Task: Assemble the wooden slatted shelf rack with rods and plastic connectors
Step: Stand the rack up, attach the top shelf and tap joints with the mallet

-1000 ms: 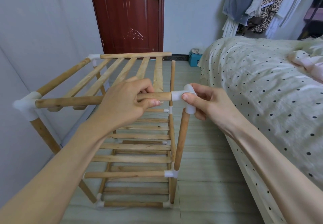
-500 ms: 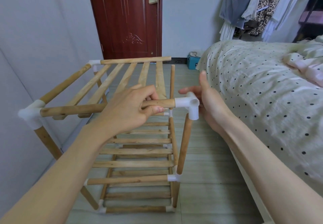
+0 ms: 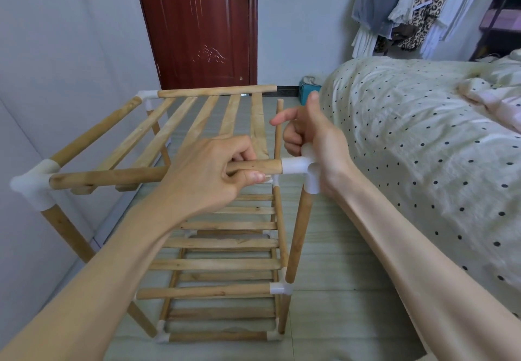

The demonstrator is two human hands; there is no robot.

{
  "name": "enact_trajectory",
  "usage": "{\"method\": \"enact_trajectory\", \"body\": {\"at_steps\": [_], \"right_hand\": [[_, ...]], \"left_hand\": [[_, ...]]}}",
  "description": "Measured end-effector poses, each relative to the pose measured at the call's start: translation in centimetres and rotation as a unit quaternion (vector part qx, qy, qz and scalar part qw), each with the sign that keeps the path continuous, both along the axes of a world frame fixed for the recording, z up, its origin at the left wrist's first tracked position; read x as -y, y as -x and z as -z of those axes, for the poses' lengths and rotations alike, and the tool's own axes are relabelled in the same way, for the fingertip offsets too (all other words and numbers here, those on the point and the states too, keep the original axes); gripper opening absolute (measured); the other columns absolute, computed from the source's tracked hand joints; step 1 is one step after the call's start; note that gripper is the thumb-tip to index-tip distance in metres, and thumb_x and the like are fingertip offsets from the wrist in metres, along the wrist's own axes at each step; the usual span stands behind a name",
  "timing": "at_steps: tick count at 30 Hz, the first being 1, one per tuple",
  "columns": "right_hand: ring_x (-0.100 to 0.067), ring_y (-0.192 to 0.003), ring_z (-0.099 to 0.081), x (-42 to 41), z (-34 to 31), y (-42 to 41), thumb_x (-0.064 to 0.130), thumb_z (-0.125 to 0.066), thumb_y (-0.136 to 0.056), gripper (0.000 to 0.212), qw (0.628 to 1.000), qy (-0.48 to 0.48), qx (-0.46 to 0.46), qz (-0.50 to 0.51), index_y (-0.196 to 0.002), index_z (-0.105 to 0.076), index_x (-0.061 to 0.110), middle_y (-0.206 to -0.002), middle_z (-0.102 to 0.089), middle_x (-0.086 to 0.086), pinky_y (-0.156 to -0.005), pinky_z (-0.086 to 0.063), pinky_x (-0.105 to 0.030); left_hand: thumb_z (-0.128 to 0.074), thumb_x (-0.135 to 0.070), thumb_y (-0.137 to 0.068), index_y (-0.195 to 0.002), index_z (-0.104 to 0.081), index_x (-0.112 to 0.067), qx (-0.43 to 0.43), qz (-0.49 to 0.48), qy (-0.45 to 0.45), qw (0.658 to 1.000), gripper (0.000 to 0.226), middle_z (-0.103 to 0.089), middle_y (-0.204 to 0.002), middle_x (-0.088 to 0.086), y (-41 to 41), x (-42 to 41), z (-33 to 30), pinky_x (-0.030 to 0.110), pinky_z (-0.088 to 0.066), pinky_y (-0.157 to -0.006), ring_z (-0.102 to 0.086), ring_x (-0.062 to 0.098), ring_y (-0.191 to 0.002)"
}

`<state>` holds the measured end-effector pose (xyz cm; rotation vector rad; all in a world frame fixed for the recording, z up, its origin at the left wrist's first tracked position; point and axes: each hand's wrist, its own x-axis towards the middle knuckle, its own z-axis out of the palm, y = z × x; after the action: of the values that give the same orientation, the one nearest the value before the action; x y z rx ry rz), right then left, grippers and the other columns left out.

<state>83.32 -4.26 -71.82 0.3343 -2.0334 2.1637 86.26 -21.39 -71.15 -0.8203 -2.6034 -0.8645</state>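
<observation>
- A home bedroom: a bed [image 3: 408, 140] with a polka-dot cover fills the right side.
- Clothes [image 3: 417, 8] hang on a rail in the far corner.
- A dark red wooden door [image 3: 197, 22] and pale tiled floor [image 3: 338, 318].

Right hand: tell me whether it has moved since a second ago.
Yes. The right hand let go of the white corner connector it was pinching and now sits behind it, toward the bed, index raised.
</observation>
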Motion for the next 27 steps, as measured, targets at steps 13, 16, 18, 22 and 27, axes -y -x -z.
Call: {"method": "enact_trajectory", "body": {"at_steps": [13,16,18,22,27], "right_hand": [[-0.008,-0.058,-0.057,-1.0,2.5,-0.6,0.047,-0.018,-0.101,0.061,0.992,0.083,0.069,0.062,-0.077,-0.064,0.015,-0.061,-0.063,0.003,-0.057,-0.046,-0.02],[-0.015,-0.064,-0.06,-1.8,4.9,-2.3,0.047,-0.018,-0.1,0.064,0.995,0.021,0.093,0.007,-0.078,-0.066,0.011,-0.064,-0.065,-0.003,-0.072,-0.047,-0.026],[-0.018,-0.067,-0.061,-2.2,5.8,-3.2,0.051,-0.021,-0.097,0.063,0.995,0.029,0.089,-0.043,-0.084,-0.064,0.007,-0.067,-0.065,-0.007,-0.077,-0.049,-0.031],[-0.021,-0.084,-0.062,-3.2,6.7,-4.4,0.052,-0.04,-0.087,0.051,0.995,0.0,0.064,-0.078,-0.093,-0.062,0.007,-0.078,-0.065,-0.008,-0.092,-0.048,-0.039],[-0.009,-0.082,-0.061,-3.4,7.0,-4.7,0.016,-0.05,-0.095,0.012,0.994,-0.087,0.039,-0.049,-0.094,-0.061,0.014,-0.073,-0.066,0.005,-0.094,-0.046,-0.033]], "left_hand": [[-0.049,-0.046,-0.077,-0.088,-0.056,-0.029,-0.033,-0.029,0.061,0.997,0.021,-0.047,-0.079,-0.014,0.2,0.3,0.4,0.024,-0.035,-0.06,-0.048,0.003,-0.073],[-0.05,-0.044,-0.081,-0.089,-0.056,-0.029,-0.044,-0.036,0.073,0.996,0.018,-0.047,-0.08,-0.014,0.4,0.1,0.6,0.021,-0.033,-0.059,-0.049,0.002,-0.073],[-0.05,-0.043,-0.082,-0.09,-0.055,-0.029,-0.049,-0.039,0.077,0.995,0.017,-0.046,-0.08,-0.014,0.6,0.0,0.6,0.021,-0.035,-0.061,-0.049,0.002,-0.074],[-0.052,-0.042,-0.083,-0.087,-0.052,-0.032,-0.054,-0.034,0.082,0.995,0.011,-0.046,-0.08,-0.015,1.0,0.1,0.6,0.025,-0.038,-0.062,-0.048,0.002,-0.075],[-0.058,-0.039,-0.084,-0.082,-0.052,-0.033,-0.044,-0.026,0.083,0.995,0.008,-0.048,-0.079,-0.015,1.2,0.3,0.4,0.021,-0.035,-0.063,-0.046,-0.001,-0.075]]}}
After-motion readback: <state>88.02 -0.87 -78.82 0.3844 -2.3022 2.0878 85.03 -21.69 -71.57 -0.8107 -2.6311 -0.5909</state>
